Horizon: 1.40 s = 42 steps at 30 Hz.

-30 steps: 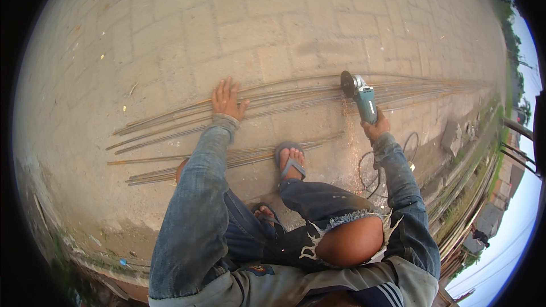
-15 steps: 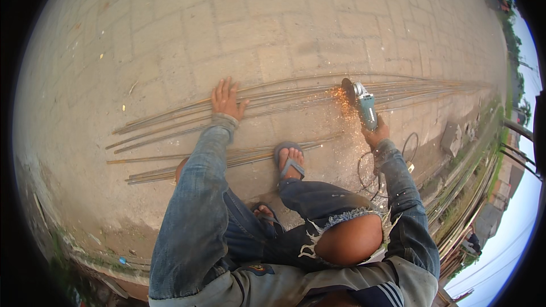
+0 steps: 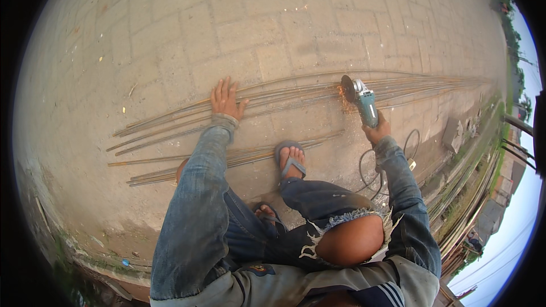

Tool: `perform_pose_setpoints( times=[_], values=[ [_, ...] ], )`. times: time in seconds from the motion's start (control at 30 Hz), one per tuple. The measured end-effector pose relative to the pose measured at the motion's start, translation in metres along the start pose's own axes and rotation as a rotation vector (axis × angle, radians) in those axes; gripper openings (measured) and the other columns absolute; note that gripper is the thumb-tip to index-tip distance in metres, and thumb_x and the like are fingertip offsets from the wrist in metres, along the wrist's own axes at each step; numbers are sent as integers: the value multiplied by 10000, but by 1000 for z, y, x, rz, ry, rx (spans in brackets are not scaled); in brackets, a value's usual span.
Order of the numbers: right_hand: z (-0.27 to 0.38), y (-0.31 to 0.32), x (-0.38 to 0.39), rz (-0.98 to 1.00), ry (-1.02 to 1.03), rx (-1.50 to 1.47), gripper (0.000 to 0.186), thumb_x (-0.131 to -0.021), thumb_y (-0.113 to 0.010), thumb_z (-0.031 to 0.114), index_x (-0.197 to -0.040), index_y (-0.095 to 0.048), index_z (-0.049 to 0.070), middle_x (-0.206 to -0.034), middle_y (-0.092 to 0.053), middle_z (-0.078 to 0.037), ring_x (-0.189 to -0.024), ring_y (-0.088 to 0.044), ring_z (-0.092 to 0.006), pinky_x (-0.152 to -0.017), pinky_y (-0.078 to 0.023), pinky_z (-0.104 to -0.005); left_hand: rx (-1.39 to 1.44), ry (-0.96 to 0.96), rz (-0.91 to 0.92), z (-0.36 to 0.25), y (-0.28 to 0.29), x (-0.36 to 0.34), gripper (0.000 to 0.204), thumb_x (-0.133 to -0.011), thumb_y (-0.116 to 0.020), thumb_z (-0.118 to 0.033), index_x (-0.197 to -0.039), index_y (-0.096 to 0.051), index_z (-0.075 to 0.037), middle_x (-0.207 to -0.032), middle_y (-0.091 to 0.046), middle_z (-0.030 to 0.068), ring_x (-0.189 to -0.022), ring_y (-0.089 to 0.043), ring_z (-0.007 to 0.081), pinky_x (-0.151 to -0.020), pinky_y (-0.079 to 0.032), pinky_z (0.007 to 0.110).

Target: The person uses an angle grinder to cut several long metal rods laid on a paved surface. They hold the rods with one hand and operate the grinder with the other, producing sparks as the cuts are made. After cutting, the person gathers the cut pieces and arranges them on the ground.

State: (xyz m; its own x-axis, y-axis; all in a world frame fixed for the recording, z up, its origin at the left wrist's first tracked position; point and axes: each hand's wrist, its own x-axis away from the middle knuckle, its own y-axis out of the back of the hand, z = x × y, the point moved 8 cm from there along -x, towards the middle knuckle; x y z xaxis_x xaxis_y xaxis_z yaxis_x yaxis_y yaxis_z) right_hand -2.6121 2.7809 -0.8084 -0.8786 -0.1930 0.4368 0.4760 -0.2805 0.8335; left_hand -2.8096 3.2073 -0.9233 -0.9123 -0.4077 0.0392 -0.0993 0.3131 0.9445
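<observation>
Long thin metal rods [image 3: 290,91] lie in a loose bundle across the paving. My left hand [image 3: 226,100] presses flat on them with its fingers spread. Wrapped round the body of a teal angle grinder [image 3: 368,109] is my right hand [image 3: 376,130]. The grinder's dark disc [image 3: 346,87] meets the rods to the right of my left hand, and orange sparks [image 3: 346,102] come off just below it. Cut shorter rods [image 3: 250,155] lie nearer to me, partly under my sandalled foot [image 3: 292,161]. Where the disc touches the rods is partly hidden by the disc itself.
The grinder's black cable [image 3: 369,180] loops on the ground beside my right forearm. A concrete block [image 3: 453,136] sits at the right, near a grassy verge with long poles [image 3: 467,211]. Block paving [image 3: 273,17] stretches away beyond the rods.
The spray of sparks has shrunk to a small patch by the disc. My right hand and the grinder have shifted very slightly; my left hand stays on the rods.
</observation>
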Motion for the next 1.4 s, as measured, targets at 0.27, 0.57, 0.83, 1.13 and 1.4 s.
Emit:
perform_pose_setpoints(
  times=[0.27, 0.57, 0.83, 1.13, 1.4],
  values=[
    [0, 0, -7, -27, -36, 36, 742, -603, -705, 259, -1262, -448, 37, -1021, -610, -230, -950, -601, -356, -816, -467, -381, -14, -4, -13, 2, -1, 0, 620, -803, -565, -461, -1289, -429, -102, -1415, -287, 144, -1333, -190, 309, -1084, -135, 490],
    [11, 2, -4, -78, -34, 58, 726, -602, -699, 262, -1249, -463, 31, -1020, -609, -240, -953, -601, -358, -820, -470, -385, -10, 2, 6, 0, -1, -1, 632, -796, -589, -433, -1297, -416, -89, -1415, -279, 158, -1333, -183, 318, -1084, -132, 489],
    [-5, 0, -2, -27, 21, 43, 698, -607, -708, 213, -1237, -466, 35, -1040, -605, -228, -977, -592, -350, -825, -473, -376, -31, -4, 5, 2, -4, 0, 645, -810, -530, -500, -1305, -409, -103, -1421, -272, 139, -1340, -167, 308, -1086, -124, 491],
    [12, -1, -4, -55, -7, -46, 698, -613, -709, 217, -1236, -463, 22, -1025, -605, -241, -955, -603, -341, -811, -476, -378, -12, -7, -11, 2, -3, -1, 636, -808, -552, -478, -1299, -418, -96, -1421, -273, 142, -1336, -179, 307, -1085, -132, 488],
    [8, 3, -7, -70, -4, 44, 722, -607, -719, 243, -1246, -462, 27, -1008, -611, -234, -934, -611, -331, -805, -476, -375, -3, -3, -1, -2, 2, -3, 636, -799, -575, -460, -1292, -420, -89, -1416, -278, 147, -1332, -185, 308, -1087, -127, 484]
  ],
)
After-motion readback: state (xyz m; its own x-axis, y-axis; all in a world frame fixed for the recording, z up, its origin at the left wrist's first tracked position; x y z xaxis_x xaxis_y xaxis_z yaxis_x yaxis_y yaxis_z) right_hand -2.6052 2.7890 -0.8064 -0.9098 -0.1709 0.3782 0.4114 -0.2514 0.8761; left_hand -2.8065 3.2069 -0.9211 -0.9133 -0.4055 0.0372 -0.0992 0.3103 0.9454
